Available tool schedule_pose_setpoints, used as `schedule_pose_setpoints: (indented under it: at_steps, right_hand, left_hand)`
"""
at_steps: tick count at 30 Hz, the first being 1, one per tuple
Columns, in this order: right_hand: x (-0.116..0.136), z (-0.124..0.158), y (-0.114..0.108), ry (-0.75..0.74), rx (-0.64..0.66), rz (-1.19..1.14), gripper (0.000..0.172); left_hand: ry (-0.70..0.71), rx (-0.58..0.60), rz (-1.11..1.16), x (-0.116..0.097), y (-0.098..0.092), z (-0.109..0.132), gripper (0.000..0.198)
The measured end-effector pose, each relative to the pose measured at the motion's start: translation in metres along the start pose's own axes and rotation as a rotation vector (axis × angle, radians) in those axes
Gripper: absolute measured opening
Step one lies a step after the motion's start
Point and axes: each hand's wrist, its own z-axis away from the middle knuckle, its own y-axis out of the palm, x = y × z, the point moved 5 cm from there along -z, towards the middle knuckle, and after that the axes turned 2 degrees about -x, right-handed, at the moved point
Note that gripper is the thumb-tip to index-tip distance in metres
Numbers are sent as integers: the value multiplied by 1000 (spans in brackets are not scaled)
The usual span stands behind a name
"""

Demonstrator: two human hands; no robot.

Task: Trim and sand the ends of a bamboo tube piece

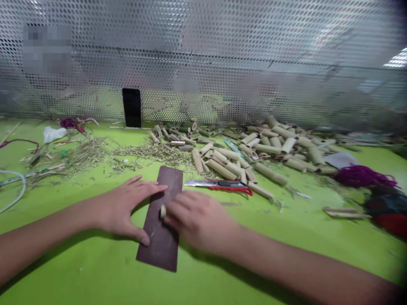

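Observation:
A dark brown strip of sandpaper (162,241) lies flat on the green tabletop (95,271). My left hand (122,207) is spread open, its thumb and index fingertip resting on the strip's left side. Pinched in the fingers of my right hand (200,220) is a short piece of bamboo (163,211), held at the middle of the sandpaper; most of it is hidden behind my fingers, and the hand is slightly blurred. Just beyond my right hand lies a utility knife (219,184) with a red and black handle, its blade pointing left.
Many cut bamboo tubes (229,163) are heaped across the back right. Shavings (152,152) spread at the back left. A phone (132,108) leans against the perforated metal screen (197,63). Purple cord (362,176) and a dark red-and-black tool (388,209) sit at the right.

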Motion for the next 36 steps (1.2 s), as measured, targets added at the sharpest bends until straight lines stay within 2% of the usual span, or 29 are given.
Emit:
schedule_pose_setpoints:
  at_steps: [2,4,8,10,13,15,20,21,24,26,30,31,35,36]
  right_hand:
    - [14,2,1,-115,33,-45,23]
    - [15,2,2,-144,58,-70,21]
    - [-13,-3,0,66,43,16,13]
    - [-13,-3,-1,101,27,30,12]
    - [6,0,1,-71,41,-38,16]
    - [11,1,3,-138,62,-52,15]
    - [-14,-2,-1,122,35,42,11]
    - [-11,-2,-1,105,30,22,12]
    - [7,0,0,-89,62,-62,11]
    - [9,1,0,-127,73,-64,7]
    - [-8,0,-2,90,34,0,5]
    - [-7,0,-1,102,31,-9,7]
    - [12,2,0,-110,55,-99,10]
    - [12,1,0,-120,48,-103,9]
  left_hand:
    - [13,-8,-2,0,-1,0,115]
    - [5,-10,-7,-1,-1,0,114]
    - [-30,5,-8,-1,-2,0,115]
    - [-33,13,-3,-2,-2,0,115]
    - [-25,14,8,-2,-2,0,114]
    - [-29,13,8,-2,-3,0,113]
    - [-49,27,17,-1,-3,0,114]
    - [-51,31,24,-1,-2,0,115]
    - [-44,20,34,-2,-3,0,116]
    - [-30,1,30,-2,-4,0,115]
    - [2,-10,31,-3,-4,-1,116]
    - [5,-6,31,-3,-4,-1,116]
    - [-44,29,19,-1,-2,-1,116]
    - [-55,33,18,-1,-2,-2,117]
